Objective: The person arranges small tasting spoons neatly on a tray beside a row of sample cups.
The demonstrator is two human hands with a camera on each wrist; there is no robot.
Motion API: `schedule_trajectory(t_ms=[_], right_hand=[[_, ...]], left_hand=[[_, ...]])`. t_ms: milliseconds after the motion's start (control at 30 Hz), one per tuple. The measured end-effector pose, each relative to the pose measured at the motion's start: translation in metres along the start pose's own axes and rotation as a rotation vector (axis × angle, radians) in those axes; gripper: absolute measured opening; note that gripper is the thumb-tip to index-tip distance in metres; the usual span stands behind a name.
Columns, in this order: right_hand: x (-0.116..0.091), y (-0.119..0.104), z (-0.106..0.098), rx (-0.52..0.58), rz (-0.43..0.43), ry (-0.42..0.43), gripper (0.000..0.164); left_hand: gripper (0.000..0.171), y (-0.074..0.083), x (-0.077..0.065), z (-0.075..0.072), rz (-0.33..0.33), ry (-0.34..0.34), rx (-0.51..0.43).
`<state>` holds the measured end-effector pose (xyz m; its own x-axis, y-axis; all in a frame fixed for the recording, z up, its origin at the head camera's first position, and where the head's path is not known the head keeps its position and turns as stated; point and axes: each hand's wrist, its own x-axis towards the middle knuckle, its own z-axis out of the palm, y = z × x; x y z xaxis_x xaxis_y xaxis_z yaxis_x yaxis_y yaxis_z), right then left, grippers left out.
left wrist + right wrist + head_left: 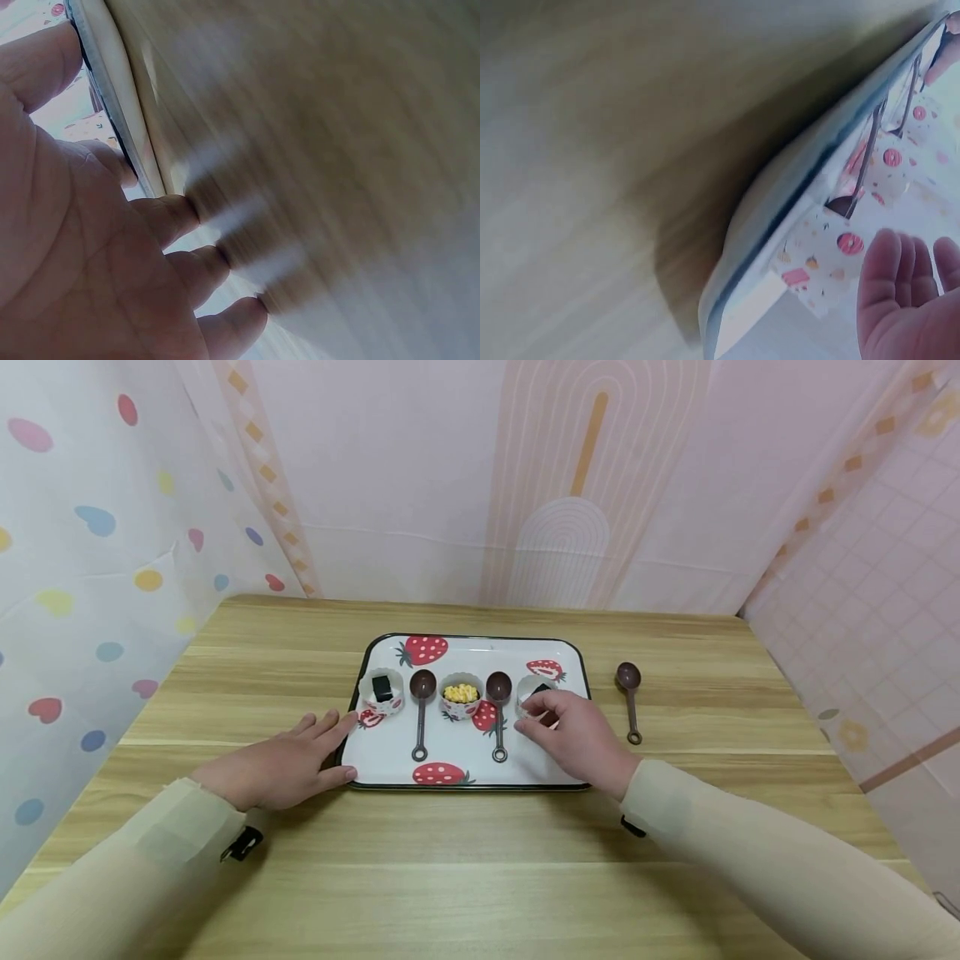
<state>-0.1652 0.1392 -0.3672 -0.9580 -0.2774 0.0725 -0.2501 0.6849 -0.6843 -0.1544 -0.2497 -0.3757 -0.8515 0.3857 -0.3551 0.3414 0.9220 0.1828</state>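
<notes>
My left hand (288,764) lies at the left edge of the strawberry-print tray (457,647), fingers stretched out and thumb near its front-left corner. Over the tray's right side, my right hand (573,735) has its thumb and forefinger apart, right at the right paper cup (525,687). That cup holds a dark piece, partly hidden by the fingers. In the left paper cup (393,703) sits a white piece with a black band (382,688). The middle paper cup (460,712) holds a yellow-topped piece (461,693). In the right wrist view, the fingers (881,281) are beside the printed cup (821,259).
Between the cups on the tray lie two dark brown spoons, one on the left (423,685) and one on the right (498,687). Another brown spoon (628,677) lies on the wooden table (480,868) right of the tray. Patterned cloth (405,485) hangs behind the table and at both sides.
</notes>
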Motion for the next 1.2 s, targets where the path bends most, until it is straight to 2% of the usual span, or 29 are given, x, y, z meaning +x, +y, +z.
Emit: schedule_trajectory(t_ms=[233,333,467,700,1033,1200], right_hand=[[0.001,0.006,-0.005,-0.087,-0.135,0.127,0.027],[0.001,0.007,-0.008,-0.125,-0.145,0.136,0.031],[0.001,0.008,-0.011,-0.179,-0.151,0.126,0.041],[0.005,0.016,-0.016,-0.339,-0.204,0.115,0.056],[0.007,0.021,-0.020,-0.431,-0.148,0.027,0.076],[0.007,0.023,-0.022,-0.442,-0.126,-0.004,0.083]], left_hand=[[0.092,0.001,0.000,0.000,0.000,0.005,-0.005],[0.092,0.000,0.000,0.000,0.000,0.007,-0.005],[0.092,0.000,0.000,0.000,0.000,0.007,-0.007],[0.095,-0.001,0.000,-0.001,-0.005,-0.015,-0.011],[0.096,-0.001,0.000,0.000,-0.008,-0.012,-0.007],[0.096,-0.001,0.000,0.000,-0.013,-0.017,-0.014]])
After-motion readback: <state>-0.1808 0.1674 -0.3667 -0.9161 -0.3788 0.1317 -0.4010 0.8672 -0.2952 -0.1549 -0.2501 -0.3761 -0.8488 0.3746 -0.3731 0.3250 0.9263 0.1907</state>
